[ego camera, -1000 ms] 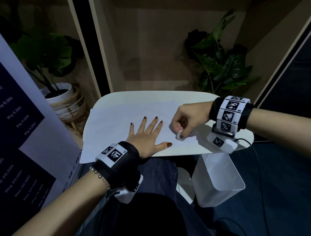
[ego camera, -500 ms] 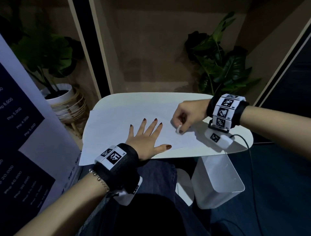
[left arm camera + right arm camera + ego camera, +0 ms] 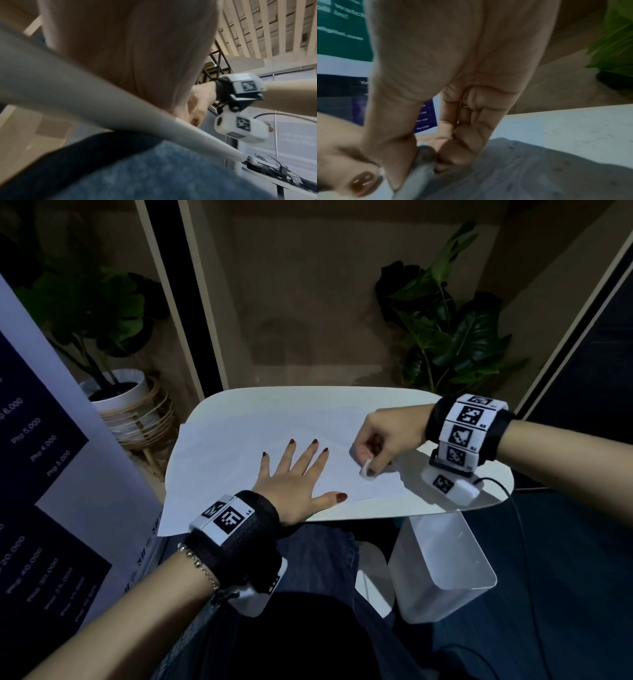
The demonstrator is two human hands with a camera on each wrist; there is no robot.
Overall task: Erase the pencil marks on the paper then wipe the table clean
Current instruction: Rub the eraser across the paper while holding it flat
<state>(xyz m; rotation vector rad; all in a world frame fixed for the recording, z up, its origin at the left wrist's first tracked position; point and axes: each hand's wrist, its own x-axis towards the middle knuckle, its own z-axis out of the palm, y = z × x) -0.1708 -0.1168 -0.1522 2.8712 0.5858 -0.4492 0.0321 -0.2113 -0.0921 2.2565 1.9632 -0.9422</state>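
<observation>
Fingers (image 3: 371,463) of right hand (image 3: 390,440) around eraser (image 3: 365,470)

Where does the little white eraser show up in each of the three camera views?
Head: eraser, right of centre, pinched on the paper.
Left wrist: not visible.
Right wrist: eraser, bottom left of centre, grey and blurred.
Shared landmark: the right hand.

The head view looks down and forward over the table (image 3: 342,398), both hands in frame. The left wrist view sits low at the near table edge (image 3: 102,108), facing right toward the right hand (image 3: 200,100). The right wrist view looks close along the palm, facing left
</observation>
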